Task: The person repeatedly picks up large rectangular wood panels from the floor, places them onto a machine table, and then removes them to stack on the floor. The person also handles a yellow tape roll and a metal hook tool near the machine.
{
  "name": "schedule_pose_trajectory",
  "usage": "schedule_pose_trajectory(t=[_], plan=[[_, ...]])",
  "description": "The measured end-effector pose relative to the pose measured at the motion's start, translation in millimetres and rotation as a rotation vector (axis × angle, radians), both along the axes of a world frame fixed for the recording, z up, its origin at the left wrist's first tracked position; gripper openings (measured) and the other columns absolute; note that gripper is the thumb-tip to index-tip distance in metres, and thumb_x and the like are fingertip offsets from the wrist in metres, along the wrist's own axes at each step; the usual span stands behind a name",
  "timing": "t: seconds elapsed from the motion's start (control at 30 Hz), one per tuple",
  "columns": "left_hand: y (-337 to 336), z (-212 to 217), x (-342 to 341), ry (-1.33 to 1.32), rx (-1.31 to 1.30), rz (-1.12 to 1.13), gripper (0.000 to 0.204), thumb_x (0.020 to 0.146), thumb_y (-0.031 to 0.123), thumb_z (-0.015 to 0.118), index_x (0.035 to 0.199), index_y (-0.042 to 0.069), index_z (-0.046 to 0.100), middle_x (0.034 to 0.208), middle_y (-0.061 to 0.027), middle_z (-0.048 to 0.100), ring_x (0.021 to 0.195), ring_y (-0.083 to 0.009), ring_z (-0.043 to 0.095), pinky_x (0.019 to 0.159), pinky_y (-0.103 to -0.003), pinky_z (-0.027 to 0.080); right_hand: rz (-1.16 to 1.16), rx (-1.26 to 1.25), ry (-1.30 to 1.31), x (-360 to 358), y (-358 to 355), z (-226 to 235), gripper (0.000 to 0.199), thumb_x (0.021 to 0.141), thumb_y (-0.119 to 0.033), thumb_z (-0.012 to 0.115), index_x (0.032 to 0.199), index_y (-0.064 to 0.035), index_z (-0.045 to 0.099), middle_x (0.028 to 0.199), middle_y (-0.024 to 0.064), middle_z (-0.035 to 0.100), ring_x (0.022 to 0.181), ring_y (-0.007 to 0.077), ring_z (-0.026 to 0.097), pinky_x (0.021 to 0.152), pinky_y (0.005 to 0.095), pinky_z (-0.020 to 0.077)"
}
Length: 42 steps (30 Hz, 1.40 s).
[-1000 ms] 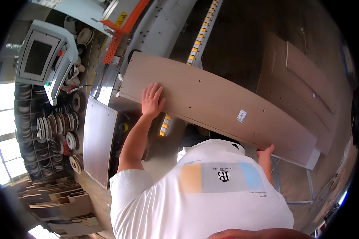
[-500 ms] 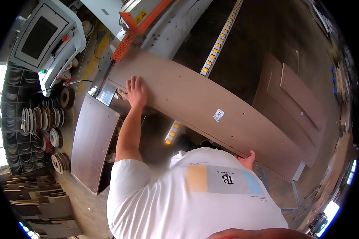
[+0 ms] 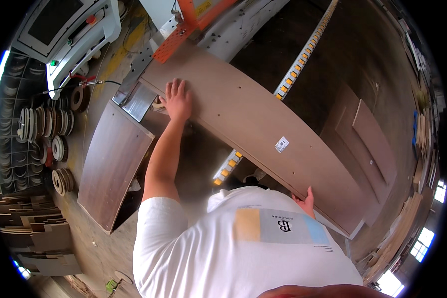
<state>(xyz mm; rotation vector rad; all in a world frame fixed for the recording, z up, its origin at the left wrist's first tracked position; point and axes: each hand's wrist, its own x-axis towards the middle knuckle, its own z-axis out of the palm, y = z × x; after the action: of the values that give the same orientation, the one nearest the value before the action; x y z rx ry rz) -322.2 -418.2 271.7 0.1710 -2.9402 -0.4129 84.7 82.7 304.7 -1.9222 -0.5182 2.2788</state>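
Observation:
A long brown wood panel (image 3: 253,116) lies slantwise in front of me, with small drilled holes and a white label (image 3: 281,144) on its face. My left hand (image 3: 178,101) rests flat on top of it near the far left end, fingers stretched out. Lower right, my right hand (image 3: 305,202) grips the panel's near edge, thumb showing at the edge and the other fingers partly hidden. The panel's far left end reaches under an orange perforated guard (image 3: 171,44) on a machine, beside a shiny metal plate (image 3: 140,102).
A rail with yellow rollers (image 3: 227,168) passes beneath the panel. Left stand a brown-topped side table (image 3: 115,164), a control console (image 3: 87,42) and rolls of edge banding (image 3: 44,124). More boards (image 3: 375,131) lie stacked at right; board stacks (image 3: 39,228) stand lower left.
The whole view has shifted and turned slightly, so the panel appears steeper. Both hands stay on the panel in about the same places.

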Motion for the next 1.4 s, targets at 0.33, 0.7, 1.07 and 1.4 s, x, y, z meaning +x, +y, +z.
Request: schedule_pose_trajectory(t=[0.33,0.7,1.07,1.4], plan=[[34,-8,-47,0.1,0.083,-0.014,0.049,0.099,0.04,0.054,0.144,0.023,0.054,0.161,-0.002,0.039,0.154,-0.0288,0.025,0.118,-0.072,0.012,0.011,0.123,-0.163,-50,39,-16,0.064,0.086,-0.05,0.08,0.128,-0.0064,0.059,0.121,0.0091,0.067,0.111,0.0282,0.067,0.098,0.0436,0.0586],[76,-11,-120,0.167,0.179,-0.116,0.047,0.095,0.033,0.063,0.14,0.018,0.057,0.153,-0.0051,0.049,0.148,-0.0299,0.036,0.115,-0.067,0.023,-0.023,0.177,-0.059,-119,115,-41,0.049,0.088,-0.039,0.081,0.118,-0.0041,0.063,0.113,0.0108,0.069,0.103,0.0273,0.069,0.093,0.0425,0.0621],[-264,42,-108,0.716,1.108,0.374,0.015,0.096,0.011,0.067,0.108,0.002,0.066,0.093,-0.0051,0.067,0.074,-0.0117,0.063,0.064,-0.026,0.051,0.598,0.511,-0.136,-112,85,-22,0.071,0.095,-0.048,0.07,0.147,-0.0046,0.048,0.138,0.0095,0.062,0.119,0.0195,0.062,0.091,0.0386,0.0555],[-475,27,-156,0.11,0.918,0.528,0.053,0.084,0.008,0.077,0.134,0.008,0.06,0.111,-0.0025,0.066,0.092,-0.0126,0.063,0.076,-0.028,0.052,0.919,0.619,-0.292,-42,12,13,0.025,0.102,-0.028,0.064,0.114,-0.0068,0.068,0.091,0.0023,0.071,0.073,0.0091,0.066,0.061,0.024,0.0515]])
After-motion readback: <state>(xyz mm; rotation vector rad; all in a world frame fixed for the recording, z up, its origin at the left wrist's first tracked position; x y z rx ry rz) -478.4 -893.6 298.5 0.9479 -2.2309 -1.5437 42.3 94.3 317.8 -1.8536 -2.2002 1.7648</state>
